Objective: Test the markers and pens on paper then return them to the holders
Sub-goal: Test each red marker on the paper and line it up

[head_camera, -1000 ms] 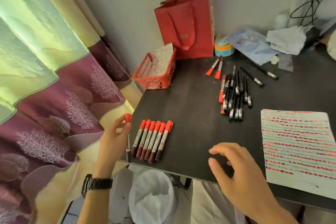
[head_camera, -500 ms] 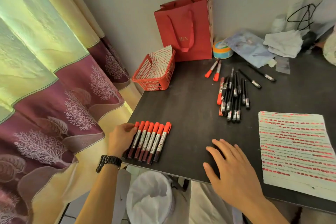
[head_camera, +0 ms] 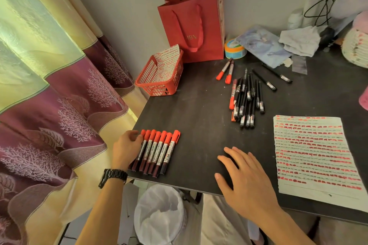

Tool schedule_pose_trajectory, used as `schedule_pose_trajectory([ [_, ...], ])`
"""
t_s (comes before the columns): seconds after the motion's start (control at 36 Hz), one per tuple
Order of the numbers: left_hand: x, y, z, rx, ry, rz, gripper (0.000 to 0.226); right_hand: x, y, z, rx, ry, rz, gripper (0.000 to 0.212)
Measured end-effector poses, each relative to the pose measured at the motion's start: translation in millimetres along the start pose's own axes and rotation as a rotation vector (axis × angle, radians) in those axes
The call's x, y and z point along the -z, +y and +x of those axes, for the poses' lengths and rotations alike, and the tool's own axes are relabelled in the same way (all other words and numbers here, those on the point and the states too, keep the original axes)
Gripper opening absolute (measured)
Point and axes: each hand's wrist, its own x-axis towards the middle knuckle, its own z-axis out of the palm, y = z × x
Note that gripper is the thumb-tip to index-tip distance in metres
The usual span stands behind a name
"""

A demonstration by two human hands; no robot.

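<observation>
While red-capped plastic markers [head_camera: 157,151] are being held by the curled left hand [head_camera: 125,149], right hand [head_camera: 245,179] spread, roll-off from the dark table [head_camera: 199,105] is being risked.

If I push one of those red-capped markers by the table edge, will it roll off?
Probably a bit: the red-capped markers have round barrels, so a sideways push likely rolls one. Cap clips may stop it soon. The table edge is close on the side where the left hand touches the row.
</observation>
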Motion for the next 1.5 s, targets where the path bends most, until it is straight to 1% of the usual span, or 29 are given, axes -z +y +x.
schedule_pose_trajectory([
  [0.11,-1,13,-1,-0.057,0.019,0.048,0.035,1,0,1,-0.007,0.0,0.0,0.051],
  [0.22,-10,48,-5,-0.262,0.031,0.079,0.033,4,-3,0,-0.012,-0.007,0.015,0.051],
  [0.33,-35,101,-7,-0.462,-0.075,0.081,0.031,5,-3,-2,-0.01,-0.004,0.026,0.049],
  [0.44,-68,160,0,-0.649,-0.244,0.124,0.036,5,-3,0,-0.013,-0.003,0.038,0.052],
  [0.5,-84,187,7,-0.697,-0.316,0.172,0.04,5,-3,0,-0.018,-0.001,0.04,0.052],
  [0.56,-100,211,15,-0.718,-0.355,0.214,0.044,4,-3,0,-0.023,-0.001,0.041,0.05],
  [0.69,-130,247,42,-0.723,-0.356,0.305,0.053,2,-2,-1,-0.026,-0.001,0.064,0.047],
  [0.81,-146,260,67,-0.695,-0.357,0.353,0.058,0,0,-1,-0.033,0.007,0.107,0.046],
  [0.89,-154,264,81,-0.717,-0.36,0.4,0.062,-1,-2,-1,-0.044,0.03,0.105,0.044],
  [1.0,-160,262,86,-0.696,-0.396,0.424,0.057,-3,-2,-1,-0.035,0.062,0.11,0.042],
  [1.06,-160,257,82,-0.697,-0.33,0.378,0.05,-4,-2,-1,-0.03,0.074,0.107,0.042],
  [1.14,-155,246,72,-0.7,-0.174,0.34,0.043,-5,-2,0,-0.028,0.084,0.112,0.042],
  [1.25,-142,230,60,-0.649,-0.04,0.388,0.039,-4,-3,-1,-0.021,0.086,0.105,0.042],
  [1.36,-125,210,49,-0.561,0.025,0.42,0.034,-1,-4,0,-0.013,0.067,0.103,0.043],
  [1.42,-115,201,41,-0.526,0.028,0.416,0.033,1,-4,0,-0.008,0.067,0.104,0.043],
  [1.5,-98,187,25,-0.435,-0.017,0.302,0.032,3,-3,1,-0.002,0.074,0.109,0.041],
])
